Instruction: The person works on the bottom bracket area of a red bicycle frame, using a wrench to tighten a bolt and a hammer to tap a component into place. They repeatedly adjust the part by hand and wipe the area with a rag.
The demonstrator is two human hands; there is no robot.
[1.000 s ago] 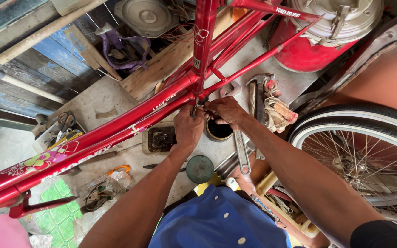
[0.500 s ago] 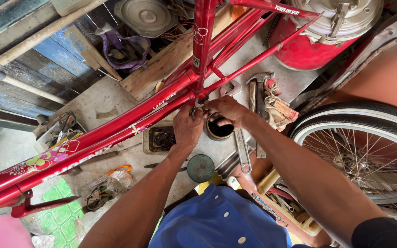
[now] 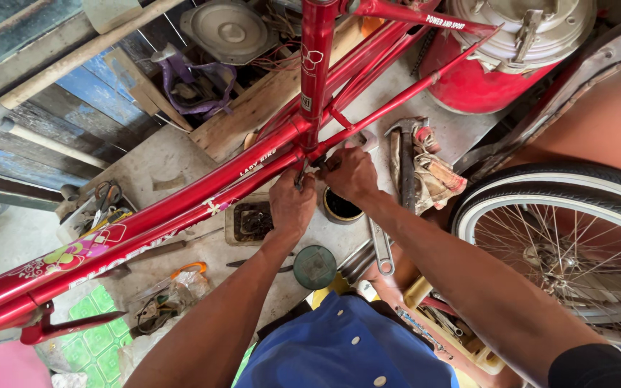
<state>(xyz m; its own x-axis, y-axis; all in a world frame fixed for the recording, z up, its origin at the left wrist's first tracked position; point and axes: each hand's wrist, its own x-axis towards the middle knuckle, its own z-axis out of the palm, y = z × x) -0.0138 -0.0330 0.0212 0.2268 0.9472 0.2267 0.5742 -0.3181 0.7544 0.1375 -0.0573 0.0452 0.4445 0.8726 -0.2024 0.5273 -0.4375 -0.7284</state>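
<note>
- A red bicycle frame (image 3: 181,215) crosses the view from the lower left to the top centre; its glossy painted metal tubes carry white lettering and a flower decal near the left end.
- 2 long tubes run side by side and meet a vertical tube at a junction in the middle of the view, where thinner red stays branch off toward the upper right.
- The left hand (image 3: 292,205) is curled narrowly under that junction, fingers pinched on a small dark metal tool (image 3: 302,172); its exact kind cannot be told.
- The right hand (image 3: 350,172) is closed against the same junction, just beside the left hand, fingers bent around a small part that is hidden.
- Below the hands, on the rough grey concrete floor (image 3: 159,165), stand a round tin (image 3: 339,208) of dark grease, a shallow square tray (image 3: 251,221) of dark small parts and a round green lid (image 3: 315,266).
- A bright steel wrench (image 3: 381,248) lies by the right forearm; a hammer (image 3: 405,162) lies on a soiled rag (image 3: 436,176).
- A spoked wheel (image 3: 576,251) with a black tyre and silver rim fills the right side.
- A red drum (image 3: 483,79) with a dull metal lid stands at the upper right.
</note>
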